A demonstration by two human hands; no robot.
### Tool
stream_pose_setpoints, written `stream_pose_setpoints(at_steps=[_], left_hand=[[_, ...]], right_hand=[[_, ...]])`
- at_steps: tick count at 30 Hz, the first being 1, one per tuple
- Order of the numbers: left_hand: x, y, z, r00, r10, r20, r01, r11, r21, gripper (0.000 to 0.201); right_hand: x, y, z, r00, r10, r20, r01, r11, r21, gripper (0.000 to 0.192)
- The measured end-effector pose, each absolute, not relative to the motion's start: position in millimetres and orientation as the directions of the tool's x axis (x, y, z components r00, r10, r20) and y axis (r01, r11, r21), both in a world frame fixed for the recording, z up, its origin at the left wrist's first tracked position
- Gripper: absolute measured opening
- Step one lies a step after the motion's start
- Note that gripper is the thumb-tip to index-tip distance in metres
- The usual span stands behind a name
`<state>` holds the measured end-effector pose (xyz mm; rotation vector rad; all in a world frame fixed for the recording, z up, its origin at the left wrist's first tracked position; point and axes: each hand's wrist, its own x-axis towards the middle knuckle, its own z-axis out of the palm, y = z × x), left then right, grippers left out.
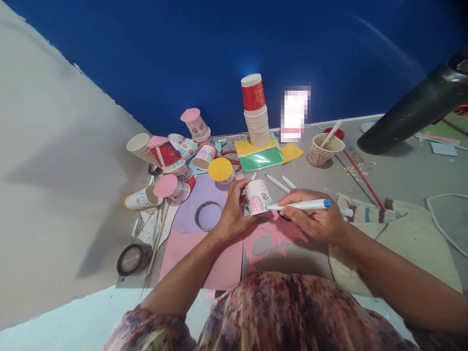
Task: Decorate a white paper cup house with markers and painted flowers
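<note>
My left hand [234, 212] grips a small white paper cup [257, 195] from its left side. Pink, red and green drawings, among them a window and a door shape, cover the cup's wall. In my right hand [314, 219] is a white marker [302, 204] with a blue end, its tip at the cup's lower right edge. Two more markers [277, 184] lie on the table just beyond the cup. Beneath my hands are cut pink paper scraps [270, 239] and a pink sheet [224, 261].
Decorated cups [175, 190] crowd the left, near a roll of tape [208, 215] and a dark tape roll [130, 259]. A tall cup stack [256, 122] stands at the back. Right of it is a patterned cup [321, 155] with a stick; a cloth [402, 248] lies at right.
</note>
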<state>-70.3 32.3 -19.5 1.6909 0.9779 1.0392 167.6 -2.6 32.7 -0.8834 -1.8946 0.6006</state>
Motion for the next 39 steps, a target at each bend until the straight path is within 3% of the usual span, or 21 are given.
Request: stream_pose_setpoints(at_steps=[39], left_hand=[[-65.1,29.6,-23.6,0.304,0.936,0.175,0.112,-0.218,0.97,0.091]], right_hand=[[171.7,-2.8,44.0,-0.286,0.869,0.403,0.326,0.484,-0.812,0.014]])
